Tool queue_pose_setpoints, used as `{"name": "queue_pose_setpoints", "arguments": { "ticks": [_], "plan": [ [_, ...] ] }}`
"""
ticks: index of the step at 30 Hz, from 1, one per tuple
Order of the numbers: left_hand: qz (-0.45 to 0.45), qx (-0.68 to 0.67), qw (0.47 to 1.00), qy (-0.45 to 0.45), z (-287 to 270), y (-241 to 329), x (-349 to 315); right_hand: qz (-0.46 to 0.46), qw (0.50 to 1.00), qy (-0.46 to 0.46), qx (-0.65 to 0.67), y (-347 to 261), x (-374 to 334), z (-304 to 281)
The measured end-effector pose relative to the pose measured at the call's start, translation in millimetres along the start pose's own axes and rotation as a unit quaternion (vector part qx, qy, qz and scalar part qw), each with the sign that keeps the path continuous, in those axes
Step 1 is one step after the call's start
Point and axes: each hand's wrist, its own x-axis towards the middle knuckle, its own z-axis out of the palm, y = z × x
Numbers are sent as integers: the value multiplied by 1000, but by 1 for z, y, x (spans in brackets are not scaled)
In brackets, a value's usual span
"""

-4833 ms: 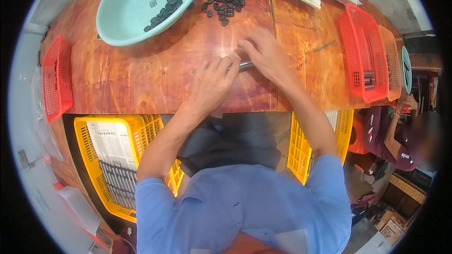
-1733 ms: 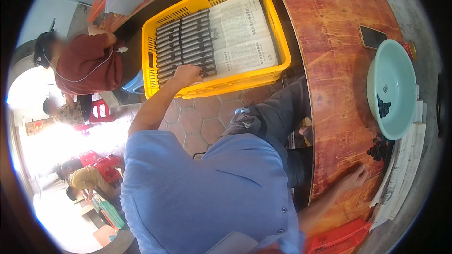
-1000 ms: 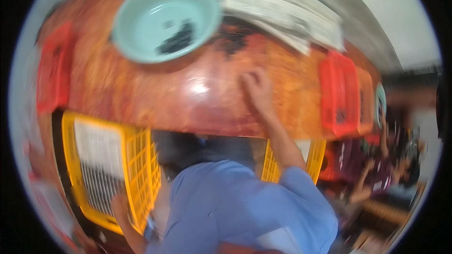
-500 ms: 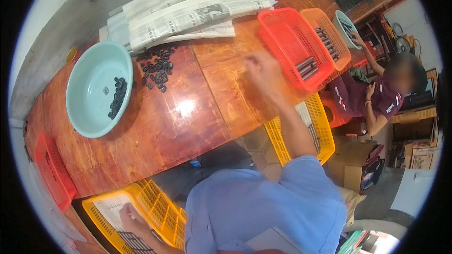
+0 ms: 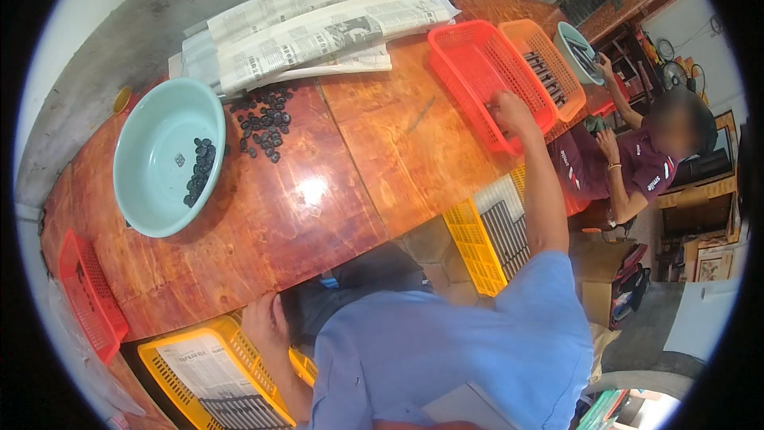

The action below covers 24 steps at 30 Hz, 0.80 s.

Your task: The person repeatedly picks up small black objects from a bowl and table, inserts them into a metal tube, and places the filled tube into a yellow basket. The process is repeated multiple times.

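Observation:
My right hand point(image 5: 512, 114) reaches down into the red basket point(image 5: 465, 87) with its fingers curled. Whatever they grip is hidden. Its forearm crosses above a yellow basket point(image 5: 469, 243), where dark rods point(image 5: 505, 231) lie side by side on paper. At the table's near edge, my left hand point(image 5: 265, 320) sits beside another yellow basket point(image 5: 163, 362). Its fingers are bent but apart, with nothing visible in them. Newspaper point(image 5: 199, 358) lines that basket, and a row of dark rods point(image 5: 243, 412) lies across its lower end.
A pale green basin point(image 5: 151, 151) holds several small black round pieces; more pieces point(image 5: 267, 123) lie beside it. Newspaper sheets point(image 5: 318, 32) cover the back. An orange basket point(image 5: 541, 64) with rods stands near a co-worker point(image 5: 613, 159), whose hand is at another basin point(image 5: 567, 41).
My right hand has moved right, from over the table into the red basket, covering where rods lay. My left hand has moved up off the newspaper to the table edge.

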Motion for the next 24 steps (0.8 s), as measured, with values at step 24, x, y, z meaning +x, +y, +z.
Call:
{"name": "queue_pose_setpoints", "arguments": {
  "ticks": [24],
  "plan": [
    [-304, -523, 785, -136, 38, 51, 80, -133, 504, -41, 852, -250, -93, -36]
  ]
}}
